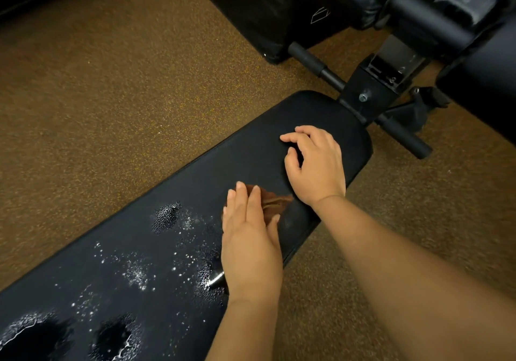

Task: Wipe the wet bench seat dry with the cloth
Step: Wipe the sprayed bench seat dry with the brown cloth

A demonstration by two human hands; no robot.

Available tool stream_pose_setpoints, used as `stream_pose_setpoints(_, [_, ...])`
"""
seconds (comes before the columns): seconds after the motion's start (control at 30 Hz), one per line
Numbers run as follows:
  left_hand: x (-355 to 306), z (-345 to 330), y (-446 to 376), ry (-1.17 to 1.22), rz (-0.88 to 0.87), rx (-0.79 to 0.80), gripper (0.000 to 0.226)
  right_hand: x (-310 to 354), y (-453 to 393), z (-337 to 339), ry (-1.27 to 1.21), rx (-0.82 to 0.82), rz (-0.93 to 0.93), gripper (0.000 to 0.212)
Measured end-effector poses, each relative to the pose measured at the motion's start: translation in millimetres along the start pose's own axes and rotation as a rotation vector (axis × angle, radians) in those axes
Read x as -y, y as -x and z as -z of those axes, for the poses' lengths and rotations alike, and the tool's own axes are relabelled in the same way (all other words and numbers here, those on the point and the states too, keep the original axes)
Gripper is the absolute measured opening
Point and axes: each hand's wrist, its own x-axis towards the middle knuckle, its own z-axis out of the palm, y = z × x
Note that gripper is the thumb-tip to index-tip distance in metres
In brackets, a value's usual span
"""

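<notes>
The bench seat (251,148) runs diagonally from the lower left up to its rounded end beside a black metal frame (371,92). Its far end looks dull and dry, while the near stretch carries water: a beaded patch (167,216), scattered droplets (136,272) and two larger pools (111,335) by the lower edge.

The brown cloth (275,202) lies bunched on the seat, right at the border between dry and wet. The left hand (251,237) lies flat on top of it with fingers straight and close together, pressing down rather than pinching, which suits spreading pressure so the fabric soaks up water as it slides. Only the cloth's upper right part shows past the fingers.

The right hand (315,162) holds nothing. It rests on the dry end with fingers loosely curled and slightly apart, fingertips touching the padding, probably to brace the body while leaning over.

Judging from the layout, the wiping is at an early to middle stage, since most of the water lies toward the person. The next stroke likely needs to pull the cloth toward the droplets and pools; a small bunched cloth may saturate quickly and smear the water.
</notes>
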Motion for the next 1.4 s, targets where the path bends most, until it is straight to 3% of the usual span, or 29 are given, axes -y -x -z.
stream_pose_setpoints(0.17, [3.2,-2.8,18.1,-0.045,-0.088,0.018,0.044,0.8,0.0,1.3,-0.006,0.003,0.005,0.028])
stream_pose_setpoints(0.33, [6.0,-11.0,34.9,-0.100,-0.438,0.087,0.040,1.5,0.3,1.3,0.008,-0.004,0.003,0.028])
stream_pose_setpoints(0.5, [-0.9,-16.7,7.0,-0.133,-0.402,0.084,0.044,1.3,0.2,0.6,-0.001,-0.012,0.011,0.028])
stream_pose_setpoints(0.73, [47.4,26.8,38.5,-0.209,-0.638,0.149,0.039,-2.1,3.8,0.3,-0.019,-0.006,0.036,0.030])
stream_pose_setpoints(0.8, [57.4,32.6,27.5,-0.241,-0.615,0.101,0.038,-2.3,4.8,-1.0,-0.012,0.011,0.035,0.031])
stream_pose_setpoints(0.9, [43.9,25.0,14.5,-0.202,-0.369,0.022,0.037,0.8,8.9,-0.1,-0.008,0.072,0.018,0.035])
stream_pose_setpoints(0.97, [33.5,14.7,18.3,-0.152,-0.299,0.002,0.037,4.8,18.4,1.7,0.026,0.143,0.032,0.040])
stream_pose_setpoints(1.13, [55.0,30.2,33.6,-0.201,-0.612,0.118,0.039,0.3,57.2,13.7,0.022,0.309,0.288,0.045])
stream_pose_setpoints(1.2, [66.7,43.0,22.7,-0.255,-0.645,0.110,0.038,-6.2,62.8,16.2,0.001,0.326,0.360,0.044])
stream_pose_setpoints(1.33, [43.8,35.4,5.5,-0.202,-0.315,-0.015,0.036,-10.4,61.2,15.0,-0.048,0.301,0.380,0.044])
stream_pose_setpoints(1.4, [25.5,16.6,11.9,-0.173,-0.274,-0.024,0.040,-10.6,60.9,14.2,-0.039,0.299,0.392,0.044])
